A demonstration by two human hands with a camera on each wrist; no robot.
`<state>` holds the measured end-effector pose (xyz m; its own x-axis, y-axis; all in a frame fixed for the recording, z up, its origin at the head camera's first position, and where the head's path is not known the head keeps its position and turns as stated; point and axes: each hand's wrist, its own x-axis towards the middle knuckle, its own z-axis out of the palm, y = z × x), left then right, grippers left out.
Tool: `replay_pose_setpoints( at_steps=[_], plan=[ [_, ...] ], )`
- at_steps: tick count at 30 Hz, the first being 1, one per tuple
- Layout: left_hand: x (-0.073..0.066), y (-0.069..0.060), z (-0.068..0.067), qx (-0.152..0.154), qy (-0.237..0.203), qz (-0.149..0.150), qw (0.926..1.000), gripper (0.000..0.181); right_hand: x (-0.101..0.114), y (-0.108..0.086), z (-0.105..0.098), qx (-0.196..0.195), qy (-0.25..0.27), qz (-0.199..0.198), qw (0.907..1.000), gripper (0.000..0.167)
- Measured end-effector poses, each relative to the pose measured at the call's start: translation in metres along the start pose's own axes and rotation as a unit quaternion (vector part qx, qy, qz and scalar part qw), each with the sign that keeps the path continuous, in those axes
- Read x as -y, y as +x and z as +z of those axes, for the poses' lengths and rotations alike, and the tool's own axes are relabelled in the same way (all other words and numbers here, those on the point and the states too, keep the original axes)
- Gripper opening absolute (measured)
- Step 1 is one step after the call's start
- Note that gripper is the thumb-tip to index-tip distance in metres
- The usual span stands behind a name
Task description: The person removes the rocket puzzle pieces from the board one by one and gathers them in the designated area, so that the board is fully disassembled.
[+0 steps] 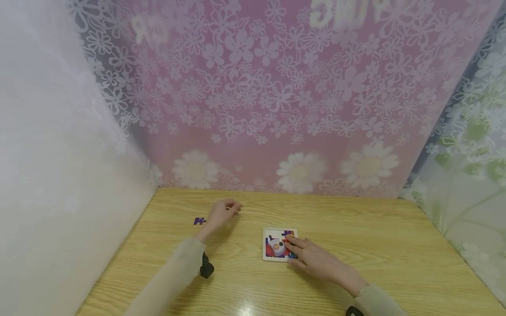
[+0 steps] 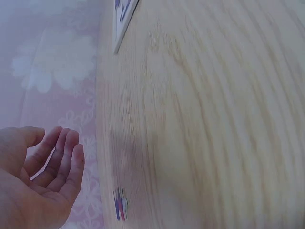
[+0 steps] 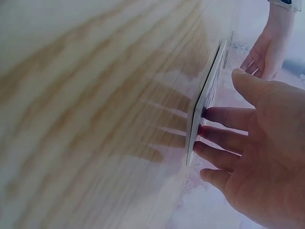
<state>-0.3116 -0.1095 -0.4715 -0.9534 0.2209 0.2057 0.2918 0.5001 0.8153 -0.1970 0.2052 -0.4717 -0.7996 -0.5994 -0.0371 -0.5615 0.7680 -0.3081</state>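
A square jigsaw puzzle (image 1: 275, 249) in a pale frame lies on the table, partly filled with a white and red figure on purple. My right hand (image 1: 316, 259) rests its fingertips on the puzzle's right side, hiding part of the picture. From the right wrist, the puzzle (image 3: 209, 90) appears edge-on, with the fingers of my right hand (image 3: 267, 148) reaching onto its face. Farther left, my left hand (image 1: 222, 213) hovers over the table, its fingers loosely bent and holding nothing. Beside that wrist lies a purple puzzle piece (image 1: 199, 220).
In the left wrist view, a small colourful piece (image 2: 121, 204) lies on the wood near my left hand. A flowered pink curtain (image 1: 257, 109) hangs along the back edge of the wooden table (image 1: 245, 285). A pale sheet (image 1: 71, 153) borders the left side.
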Motion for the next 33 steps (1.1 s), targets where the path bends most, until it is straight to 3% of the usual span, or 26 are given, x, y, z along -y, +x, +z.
replay_pose_setpoints(
  at_steps=[9, 21, 33],
  plan=[
    [-0.02, 0.0, 0.03, 0.054, -0.034, 0.023, 0.9977, 0.029, -0.001, 0.001, 0.002, -0.012, 0.014, 0.007, 0.9998, 0.057],
    [-0.032, -0.003, 0.066, 0.084, -0.043, 0.018, 0.9953, 0.028, -0.001, 0.003, 0.002, -0.025, 0.015, 0.007, 0.9996, 0.053],
    [-0.042, -0.002, 0.091, 0.102, -0.026, 0.019, 0.9943, 0.024, -0.001, -0.015, -0.008, -0.024, -0.021, -0.011, 0.9994, 0.059]
  ],
)
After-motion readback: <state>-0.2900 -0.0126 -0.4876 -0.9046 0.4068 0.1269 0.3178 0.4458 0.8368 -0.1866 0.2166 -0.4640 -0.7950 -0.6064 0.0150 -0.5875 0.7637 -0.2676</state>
